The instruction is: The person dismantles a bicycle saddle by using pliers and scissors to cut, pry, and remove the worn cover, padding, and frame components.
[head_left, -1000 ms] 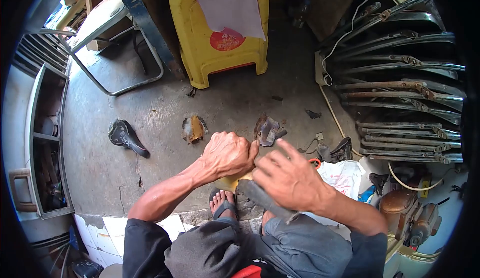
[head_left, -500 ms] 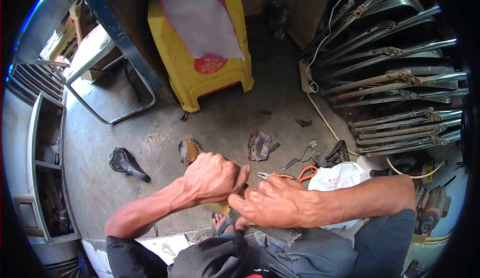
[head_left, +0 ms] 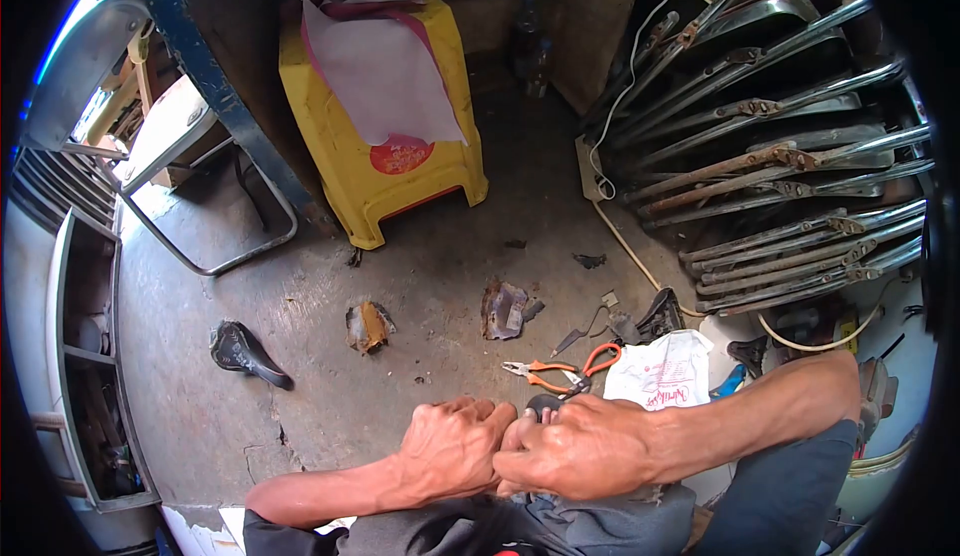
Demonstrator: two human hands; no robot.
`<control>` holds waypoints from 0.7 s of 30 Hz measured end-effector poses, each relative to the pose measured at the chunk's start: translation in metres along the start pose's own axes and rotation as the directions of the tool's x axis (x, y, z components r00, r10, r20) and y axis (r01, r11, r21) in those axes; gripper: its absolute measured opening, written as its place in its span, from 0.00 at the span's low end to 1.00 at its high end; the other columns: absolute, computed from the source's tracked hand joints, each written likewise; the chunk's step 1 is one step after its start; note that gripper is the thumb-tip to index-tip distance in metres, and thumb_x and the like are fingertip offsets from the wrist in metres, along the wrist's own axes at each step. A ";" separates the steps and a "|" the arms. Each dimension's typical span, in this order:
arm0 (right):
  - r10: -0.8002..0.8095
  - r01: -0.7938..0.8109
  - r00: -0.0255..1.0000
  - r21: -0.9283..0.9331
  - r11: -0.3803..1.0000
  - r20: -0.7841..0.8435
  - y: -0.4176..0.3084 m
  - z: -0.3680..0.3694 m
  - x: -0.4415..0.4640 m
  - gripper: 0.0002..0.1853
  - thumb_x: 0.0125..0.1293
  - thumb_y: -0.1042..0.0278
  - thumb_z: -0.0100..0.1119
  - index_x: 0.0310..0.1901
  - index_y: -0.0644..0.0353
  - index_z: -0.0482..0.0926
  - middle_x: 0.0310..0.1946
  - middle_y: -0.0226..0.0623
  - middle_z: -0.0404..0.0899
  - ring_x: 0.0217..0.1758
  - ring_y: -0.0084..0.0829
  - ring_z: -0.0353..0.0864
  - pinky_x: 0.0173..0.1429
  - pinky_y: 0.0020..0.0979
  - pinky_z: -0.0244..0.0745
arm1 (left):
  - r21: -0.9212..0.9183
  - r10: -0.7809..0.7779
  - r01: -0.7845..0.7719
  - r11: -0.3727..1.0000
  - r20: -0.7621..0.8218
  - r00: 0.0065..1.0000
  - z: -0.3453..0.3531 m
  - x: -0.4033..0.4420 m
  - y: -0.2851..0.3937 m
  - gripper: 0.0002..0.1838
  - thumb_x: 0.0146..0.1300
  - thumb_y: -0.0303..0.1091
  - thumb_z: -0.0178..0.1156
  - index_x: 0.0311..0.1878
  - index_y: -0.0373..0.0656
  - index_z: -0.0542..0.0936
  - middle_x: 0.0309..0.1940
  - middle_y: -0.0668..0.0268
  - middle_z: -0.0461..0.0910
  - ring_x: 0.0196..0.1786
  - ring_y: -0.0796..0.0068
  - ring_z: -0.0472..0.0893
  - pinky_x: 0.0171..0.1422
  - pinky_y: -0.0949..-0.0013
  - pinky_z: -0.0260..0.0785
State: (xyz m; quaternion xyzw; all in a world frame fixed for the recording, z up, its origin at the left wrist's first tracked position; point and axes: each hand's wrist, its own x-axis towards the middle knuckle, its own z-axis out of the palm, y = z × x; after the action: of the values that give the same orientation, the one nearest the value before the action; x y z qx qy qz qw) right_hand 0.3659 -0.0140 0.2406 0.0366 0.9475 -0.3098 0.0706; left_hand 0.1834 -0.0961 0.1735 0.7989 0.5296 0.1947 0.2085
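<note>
My left hand (head_left: 455,446) and my right hand (head_left: 580,448) are closed fists, knuckles up, touching each other above my lap. Between them, a dark rounded piece (head_left: 544,403) shows past the right fingers; the rest is hidden, so its kind is unclear. Just beyond the right hand lie orange-handled pliers (head_left: 545,367) on the floor, with a second orange-handled tool (head_left: 600,358) beside them. A white printed plastic bag (head_left: 657,368) lies close to the right forearm.
A black bicycle saddle (head_left: 246,353) lies on the floor at left. Two torn scraps, one brownish (head_left: 370,327) and one greyish (head_left: 504,310), lie ahead. Beyond stands a yellow stool (head_left: 430,171) draped with cloth (head_left: 385,76). Folded metal chairs (head_left: 790,166) crowd the right, near a cable (head_left: 630,246).
Both hands have come lower and closer to my lap, and now meet. The dark piece shows between them. The view has shifted slightly, uncovering more of the pliers.
</note>
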 end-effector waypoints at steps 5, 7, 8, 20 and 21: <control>-0.010 0.010 1.000 -0.010 1.000 0.004 -0.003 -0.008 0.003 0.18 0.76 0.51 0.53 0.38 0.61 0.70 0.26 0.50 0.77 0.23 0.47 0.84 0.23 0.46 0.79 | 0.098 -0.018 0.017 0.995 0.011 1.000 -0.022 0.008 0.004 0.14 0.64 0.46 0.61 0.35 0.44 0.79 0.27 0.59 0.83 0.31 0.57 0.85 0.30 0.56 0.77; -0.025 0.014 0.995 -0.112 0.994 -0.101 -0.005 -0.012 0.005 0.20 0.77 0.50 0.51 0.38 0.61 0.69 0.25 0.49 0.76 0.21 0.47 0.83 0.22 0.45 0.78 | 0.149 -0.054 0.061 0.987 -0.056 0.997 -0.032 0.009 0.009 0.15 0.63 0.47 0.62 0.35 0.44 0.78 0.29 0.59 0.83 0.32 0.59 0.84 0.31 0.56 0.77; -0.026 0.013 0.994 -0.120 0.993 -0.107 -0.004 -0.013 0.006 0.20 0.77 0.50 0.51 0.38 0.61 0.69 0.25 0.49 0.76 0.21 0.47 0.83 0.22 0.45 0.78 | 0.156 -0.048 0.057 0.986 -0.059 0.997 -0.034 0.009 0.009 0.15 0.63 0.47 0.62 0.35 0.44 0.78 0.29 0.59 0.83 0.32 0.59 0.84 0.31 0.56 0.77; -0.152 0.161 0.987 0.220 0.962 -0.056 -0.005 -0.014 0.002 0.14 0.76 0.55 0.55 0.43 0.59 0.76 0.29 0.44 0.82 0.24 0.45 0.84 0.27 0.43 0.82 | 0.188 0.089 -0.110 0.976 0.113 0.990 -0.077 0.000 0.012 0.14 0.67 0.44 0.56 0.31 0.43 0.76 0.17 0.59 0.77 0.20 0.58 0.81 0.21 0.58 0.74; -0.172 0.181 0.983 0.211 0.960 -0.063 -0.008 -0.015 -0.001 0.13 0.76 0.56 0.55 0.45 0.58 0.78 0.28 0.42 0.81 0.25 0.44 0.85 0.27 0.42 0.81 | 0.195 0.138 -0.151 0.969 0.081 0.987 -0.079 -0.002 0.013 0.14 0.67 0.43 0.57 0.30 0.44 0.76 0.16 0.62 0.75 0.19 0.61 0.80 0.20 0.61 0.73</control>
State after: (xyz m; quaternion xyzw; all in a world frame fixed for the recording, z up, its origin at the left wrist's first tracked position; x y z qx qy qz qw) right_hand 0.3646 -0.0113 0.2574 -0.0338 0.9089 -0.4152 0.0176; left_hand 0.1508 -0.0922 0.2461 0.8583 0.4796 0.1282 0.1297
